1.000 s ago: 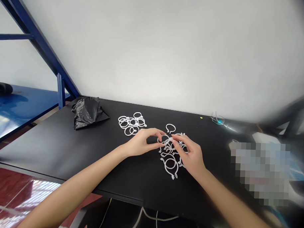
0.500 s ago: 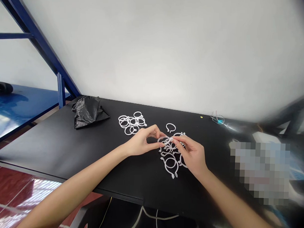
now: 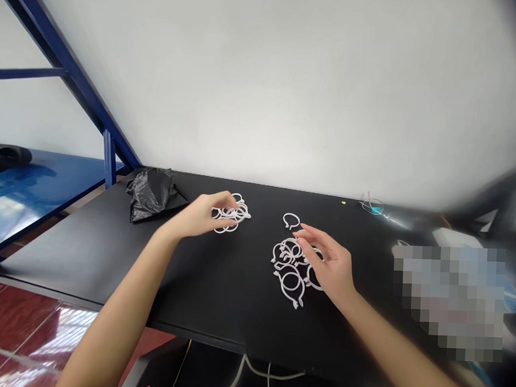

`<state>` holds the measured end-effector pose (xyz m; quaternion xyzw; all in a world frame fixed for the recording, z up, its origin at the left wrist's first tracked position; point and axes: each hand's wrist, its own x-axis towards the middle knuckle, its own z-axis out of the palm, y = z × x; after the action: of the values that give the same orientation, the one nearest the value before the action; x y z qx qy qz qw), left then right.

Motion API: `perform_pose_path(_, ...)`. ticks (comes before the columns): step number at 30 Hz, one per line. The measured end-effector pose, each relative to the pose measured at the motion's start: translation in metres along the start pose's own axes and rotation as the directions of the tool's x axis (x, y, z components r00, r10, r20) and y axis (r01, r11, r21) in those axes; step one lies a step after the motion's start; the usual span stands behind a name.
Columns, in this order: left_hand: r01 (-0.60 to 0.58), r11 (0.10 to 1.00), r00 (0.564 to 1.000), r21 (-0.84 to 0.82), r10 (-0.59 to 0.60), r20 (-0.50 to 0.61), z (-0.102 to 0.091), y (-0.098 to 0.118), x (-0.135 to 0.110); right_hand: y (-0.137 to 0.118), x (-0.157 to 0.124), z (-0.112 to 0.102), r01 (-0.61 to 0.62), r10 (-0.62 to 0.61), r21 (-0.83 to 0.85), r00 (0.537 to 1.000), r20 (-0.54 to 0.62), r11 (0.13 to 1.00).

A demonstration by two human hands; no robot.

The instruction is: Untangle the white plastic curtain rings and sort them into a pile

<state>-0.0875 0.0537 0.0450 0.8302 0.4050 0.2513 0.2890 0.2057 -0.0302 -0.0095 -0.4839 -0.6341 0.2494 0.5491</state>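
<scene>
My left hand (image 3: pixel 200 215) reaches out to the left pile of closed white plastic rings (image 3: pixel 234 215) on the black table (image 3: pixel 221 282). Its fingers are curled in a pinch on a white ring at the pile's near edge. My right hand (image 3: pixel 329 262) hovers over the right pile of white rings with open ends (image 3: pixel 288 263). Its fingers are spread and hold nothing, with the fingertips just above the pile's right side. One single open ring (image 3: pixel 291 220) lies apart, behind that pile.
A crumpled black plastic bag (image 3: pixel 154 193) lies at the table's back left. A small clear object (image 3: pixel 371 206) sits at the back right by the white wall. A blue metal frame and blue shelf (image 3: pixel 38 174) stand to the left. Cables hang under the table's front edge.
Both hands held one ring together over the right pile. My left hand has carried it left to the closed-ring pile, and my right hand has let go and opened.
</scene>
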Motion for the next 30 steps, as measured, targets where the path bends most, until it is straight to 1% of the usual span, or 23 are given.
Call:
perform_pose_path(2,0.08,0.993,0.997,0.087,-0.081,0.013,-0.017,-0.013,-0.006,0.001,0.0,-0.001,-0.003,0.004,0.018,1.0,-0.022,1.0)
perform_pose_path(4,0.13,0.982,0.991,0.138,-0.134,0.017,-0.025,-0.022,-0.01,0.001,0.0,0.0,0.004,-0.004,0.011,1.0,-0.022,1.0)
perform_pose_path(8,0.147,0.977,0.988,0.154,-0.153,0.026,-0.022,-0.031,-0.011,0.0,-0.001,0.001,0.031,-0.031,-0.019,1.0,-0.003,0.999)
perform_pose_path(11,0.154,0.974,0.987,0.165,-0.16,0.023,-0.019,-0.034,-0.011,-0.001,-0.001,0.001,0.029,-0.029,-0.027,1.0,-0.01,0.999)
perform_pose_path(14,0.158,0.973,0.987,0.171,-0.161,0.004,-0.021,-0.033,-0.01,-0.001,-0.001,0.001,0.014,-0.015,-0.025,1.0,-0.025,1.0)
perform_pose_path(16,0.142,0.977,0.99,0.159,-0.138,-0.033,-0.018,-0.027,-0.007,-0.001,-0.001,0.001,0.015,-0.016,-0.019,0.999,-0.037,1.0)
perform_pose_path(18,0.104,0.984,0.992,0.145,-0.092,-0.083,-0.009,-0.017,0.0,-0.002,0.0,0.0,0.023,-0.023,-0.01,0.998,-0.05,1.0)
perform_pose_path(20,0.04,0.986,0.994,0.159,-0.024,-0.103,0.008,-0.005,0.01,-0.002,0.0,-0.001,0.021,-0.021,0.003,0.998,-0.067,1.0)
perform_pose_path(22,-0.078,0.969,0.996,0.236,0.086,-0.023,0.031,0.007,0.023,-0.003,0.001,-0.002,0.012,-0.011,0.014,0.996,-0.091,1.0)
perform_pose_path(24,-0.216,0.919,0.975,0.33,0.184,0.127,0.055,0.017,0.039,-0.003,0.003,-0.003,0.007,-0.005,0.02,0.994,-0.113,1.0)
perform_pose_path(25,-0.26,0.89,0.962,0.375,0.205,0.181,0.066,0.021,0.047,-0.003,0.003,-0.003,0.008,-0.005,0.019,0.993,-0.121,1.0)
perform_pose_path(27,-0.303,0.851,0.946,0.429,0.213,0.245,0.084,0.024,0.062,-0.002,0.004,-0.004,0.01,-0.008,0.013,0.991,-0.134,1.0)
perform_pose_path(30,-0.312,0.865,0.942,0.393,0.228,0.246,0.098,0.02,0.081,-0.003,0.005,-0.006,0.006,-0.006,0.002,0.989,-0.146,1.0)
